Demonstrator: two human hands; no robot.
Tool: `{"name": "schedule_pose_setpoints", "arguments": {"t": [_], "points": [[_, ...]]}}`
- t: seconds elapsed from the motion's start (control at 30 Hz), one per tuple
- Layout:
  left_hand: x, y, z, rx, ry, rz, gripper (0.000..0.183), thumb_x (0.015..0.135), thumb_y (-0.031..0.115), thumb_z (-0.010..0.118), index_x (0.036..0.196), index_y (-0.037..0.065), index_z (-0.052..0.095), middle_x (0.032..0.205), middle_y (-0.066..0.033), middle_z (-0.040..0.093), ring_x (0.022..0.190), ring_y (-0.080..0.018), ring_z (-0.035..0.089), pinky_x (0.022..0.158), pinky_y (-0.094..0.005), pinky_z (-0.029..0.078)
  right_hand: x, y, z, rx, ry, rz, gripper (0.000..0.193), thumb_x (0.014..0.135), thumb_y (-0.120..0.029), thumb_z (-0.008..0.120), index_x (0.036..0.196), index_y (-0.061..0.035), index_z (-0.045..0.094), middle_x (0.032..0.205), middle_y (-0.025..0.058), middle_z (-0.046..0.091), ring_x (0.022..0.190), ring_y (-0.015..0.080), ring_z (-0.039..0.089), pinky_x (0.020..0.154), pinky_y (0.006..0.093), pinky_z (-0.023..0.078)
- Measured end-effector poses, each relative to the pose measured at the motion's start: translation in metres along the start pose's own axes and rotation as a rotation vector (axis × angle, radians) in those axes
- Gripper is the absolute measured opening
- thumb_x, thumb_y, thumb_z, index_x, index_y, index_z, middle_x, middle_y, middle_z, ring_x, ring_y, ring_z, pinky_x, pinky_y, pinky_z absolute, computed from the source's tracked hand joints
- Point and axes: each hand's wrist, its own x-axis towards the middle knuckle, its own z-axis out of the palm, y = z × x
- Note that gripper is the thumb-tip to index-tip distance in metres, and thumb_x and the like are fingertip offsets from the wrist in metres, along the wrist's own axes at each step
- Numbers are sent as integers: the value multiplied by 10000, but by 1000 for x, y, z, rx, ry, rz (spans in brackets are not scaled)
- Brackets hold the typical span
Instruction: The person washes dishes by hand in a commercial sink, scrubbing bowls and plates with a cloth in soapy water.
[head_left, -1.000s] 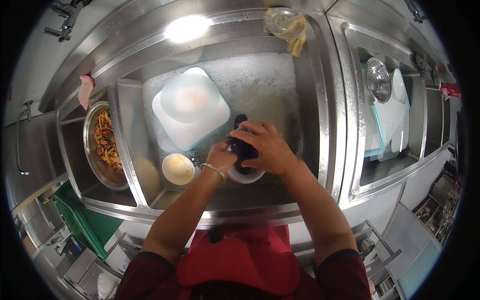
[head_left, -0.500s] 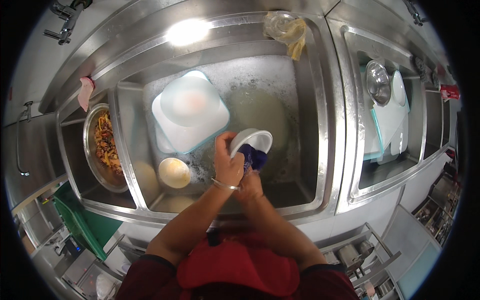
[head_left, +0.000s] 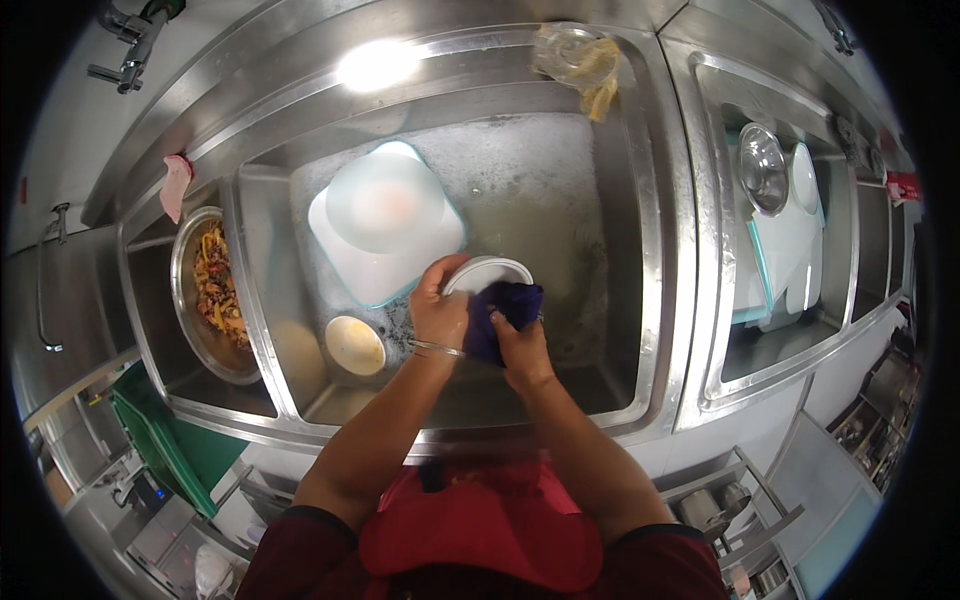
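Over the soapy sink, my left hand grips the left side of a white bowl. Bunched in my right hand is a dark purple cloth, pressed against the bowl's near rim and covering much of its inside. To the left of my hands, a stained cream-coloured bowl floats in the cloudy water. Behind it, a whitish rounded dish rests on a white square lid with a pale teal edge.
A metal bowl of food scraps stands in the left basin. In the right basin are a steel bowl and white trays. A clear container with a yellowish net sits on the back ledge; a pink cloth hangs at left.
My right hand has moved to the right, and the purple cloth now spreads across the bowl's near side. The bowl has shifted slightly left and turned, showing less of its outside.
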Motion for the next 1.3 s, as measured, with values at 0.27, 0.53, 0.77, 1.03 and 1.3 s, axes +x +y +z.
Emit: {"name": "schedule_pose_setpoints", "arguments": {"t": [0.27, 0.53, 0.77, 1.03, 1.3], "points": [[7, 18, -19, -502, 250, -468, 353, 796, -84, 487, 1133, 14, 454, 1017, -131, 570, 992, -286, 564, 821, -445, 520, 38, -18, -49, -1179, -5, -236, 490, 706, -83, 661, 1177, -108, 531, 1184, 168, 533, 1108, 313, 513, 921, 377, 426], [-3, -5, -27, -735, 80, -1063, 266, 918, 120, 341, 1094, -11, 491, 1006, -173, 587, 866, -271, 602, 840, -442, 506, 66, 9, -61, -719, -14, -72, 395, 702, -96, 707, 1068, -54, 566, 1072, 136, 578, 973, 264, 555, 857, 349, 444], [-9, -43, -21, -1264, -363, -1172, 287, 925, 222, 327, 1095, 83, 513, 985, -126, 584, 875, -257, 594, 828, -405, 493, -50, -55, -6, -521, -152, -778, 307, 720, -122, 720, 990, -69, 583, 1143, 126, 572, 1050, 257, 553, 862, 356, 444], [-31, -5, 4, -596, -255, -982, 286, 924, 251, 383, 1149, 107, 487, 1056, -128, 561, 916, -264, 580, 780, -395, 506, -21, -70, 24, -748, 82, -995, 165, 746, -154, 607, 879, -58, 617, 1030, 105, 592, 1011, 303, 541, 839, 422, 426], [-32, -6, -38, -915, -757, -1329, 398, 846, 328, 545, 1102, 25, 516, 984, -148, 567, 817, -222, 556, 635, -309, 467, 36, -102, -6, -563, -505, -123, 397, 843, -384, 500, 949, -23, 629, 885, 110, 649, 798, 193, 578, 768, 322, 460]]}}
